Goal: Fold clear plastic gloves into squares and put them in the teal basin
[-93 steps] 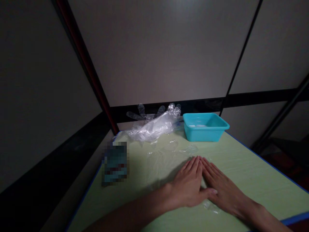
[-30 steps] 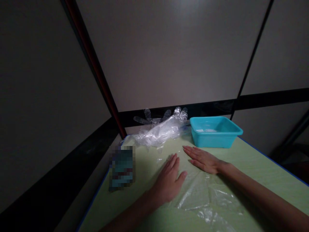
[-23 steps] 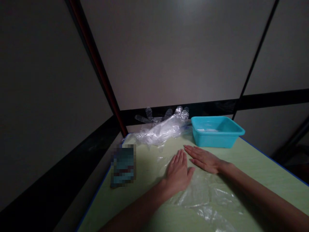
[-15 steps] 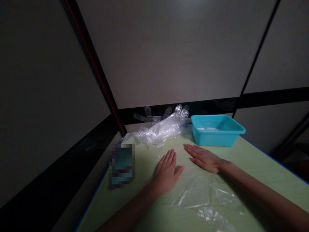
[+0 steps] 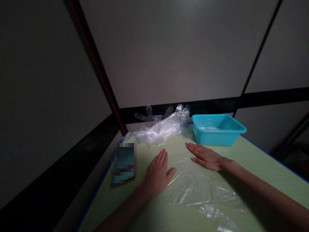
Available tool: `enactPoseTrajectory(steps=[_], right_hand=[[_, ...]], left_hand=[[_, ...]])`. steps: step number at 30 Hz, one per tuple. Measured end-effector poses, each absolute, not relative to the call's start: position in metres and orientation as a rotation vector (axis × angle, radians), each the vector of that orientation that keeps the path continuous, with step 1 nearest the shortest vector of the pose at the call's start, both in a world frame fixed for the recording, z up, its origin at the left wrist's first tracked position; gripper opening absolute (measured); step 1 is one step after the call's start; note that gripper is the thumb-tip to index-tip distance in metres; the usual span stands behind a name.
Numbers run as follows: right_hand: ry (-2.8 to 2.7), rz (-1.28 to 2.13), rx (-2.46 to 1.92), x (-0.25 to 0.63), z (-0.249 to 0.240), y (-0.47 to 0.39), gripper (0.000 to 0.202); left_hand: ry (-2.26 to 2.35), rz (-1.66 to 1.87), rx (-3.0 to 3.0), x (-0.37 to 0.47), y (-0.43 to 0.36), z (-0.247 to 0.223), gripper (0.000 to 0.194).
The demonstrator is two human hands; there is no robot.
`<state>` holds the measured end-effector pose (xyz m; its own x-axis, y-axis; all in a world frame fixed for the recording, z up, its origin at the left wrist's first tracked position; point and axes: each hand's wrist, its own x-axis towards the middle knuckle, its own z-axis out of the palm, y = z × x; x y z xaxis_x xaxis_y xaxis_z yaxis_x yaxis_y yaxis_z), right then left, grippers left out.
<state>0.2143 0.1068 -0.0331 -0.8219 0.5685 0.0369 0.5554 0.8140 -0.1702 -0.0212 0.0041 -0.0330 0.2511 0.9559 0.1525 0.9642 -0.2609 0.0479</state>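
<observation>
Dim room, green surface point(image 5: 256, 161); left hand point(image 5: 156, 174) just slid further left of centre, right hand point(image 5: 207, 158) steady, film point(image 5: 199, 190) between looks tauter. Both grips flat, grasping nothing.

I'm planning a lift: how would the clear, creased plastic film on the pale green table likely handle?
The film is probably floppy, since creases cross it. It's likely very light: the table shows through it. Lying nearly flat, it may be hard to pinch.
</observation>
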Motion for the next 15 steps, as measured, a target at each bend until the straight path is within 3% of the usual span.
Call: enactPoseTrajectory(steps=[9, 15], right_hand=[[-2.812, 0.432, -0.957, 0.221, -0.024, 0.110, 0.058], [-2.895, 0.492, -0.762, 0.196, -0.021, 0.107, 0.060]], left_hand=[[-1.873, -0.233, -2.432, -0.022, 0.004, -0.034, 0.064], [-1.858, -0.248, -2.432, -0.023, 0.005, -0.036, 0.064]])
